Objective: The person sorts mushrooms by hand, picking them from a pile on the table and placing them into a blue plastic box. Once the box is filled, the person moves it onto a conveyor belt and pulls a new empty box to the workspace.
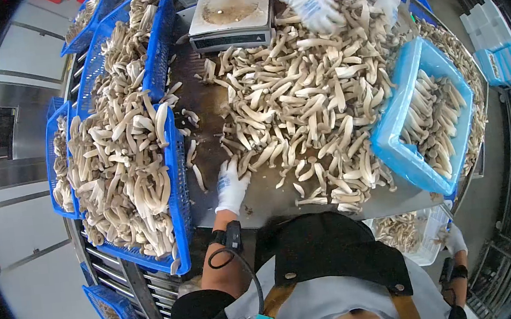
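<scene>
My left hand (232, 188), in a white glove, rests on the steel table (206, 133) with its fingers extended. Its fingertips touch mushrooms at the lower left edge of a large loose pile (305, 101). At the lower right my right hand (455, 241), also gloved, is beside a white bin (427, 247) partly filled with mushrooms. A few mushrooms show at its fingers, which look closed round them; part of the hand is hard to make out. A light blue lined tray (402, 159) holding mushrooms stands right of the pile.
Opposite, a person's gloved hands (312, 9) are on the far side of the pile. A scale (230, 22) stands at the back left. Blue crates (178, 198) full of mushrooms stand on the left, over a roller conveyor (106, 265). More mushrooms lie beyond the tray.
</scene>
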A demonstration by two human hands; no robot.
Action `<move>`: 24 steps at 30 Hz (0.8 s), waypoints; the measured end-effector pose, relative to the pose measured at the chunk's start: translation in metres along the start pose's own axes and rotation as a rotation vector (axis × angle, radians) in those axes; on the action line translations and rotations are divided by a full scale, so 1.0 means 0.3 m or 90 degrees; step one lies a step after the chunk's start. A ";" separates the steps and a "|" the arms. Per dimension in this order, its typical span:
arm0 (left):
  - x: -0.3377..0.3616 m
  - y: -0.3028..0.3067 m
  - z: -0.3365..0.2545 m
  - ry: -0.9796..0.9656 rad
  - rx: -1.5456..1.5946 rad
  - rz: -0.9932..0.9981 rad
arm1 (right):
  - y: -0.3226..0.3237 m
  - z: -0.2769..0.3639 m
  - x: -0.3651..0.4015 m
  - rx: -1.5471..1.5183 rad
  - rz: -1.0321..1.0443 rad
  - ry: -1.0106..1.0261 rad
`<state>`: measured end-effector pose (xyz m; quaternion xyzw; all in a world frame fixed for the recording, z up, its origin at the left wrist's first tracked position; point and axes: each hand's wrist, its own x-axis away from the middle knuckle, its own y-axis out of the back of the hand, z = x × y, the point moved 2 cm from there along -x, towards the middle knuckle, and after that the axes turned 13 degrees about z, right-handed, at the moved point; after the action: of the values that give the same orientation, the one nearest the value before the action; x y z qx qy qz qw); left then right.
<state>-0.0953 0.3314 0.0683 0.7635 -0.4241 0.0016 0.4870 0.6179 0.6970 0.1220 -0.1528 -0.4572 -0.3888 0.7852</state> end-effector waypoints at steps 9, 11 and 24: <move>0.125 -0.020 -0.271 -0.066 0.990 0.207 | -0.902 0.708 0.184 0.308 0.290 0.115; 0.157 -0.046 -0.362 -0.100 1.027 0.294 | -1.094 0.689 0.033 0.150 0.421 0.165; 0.259 -0.135 -0.558 -0.101 0.929 0.306 | -1.472 0.729 -0.072 0.238 0.376 0.359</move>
<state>0.0495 0.4126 0.1583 0.7760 -0.5034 0.3318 -0.1852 0.1496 0.5499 0.1700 -0.0198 -0.2243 -0.0852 0.9706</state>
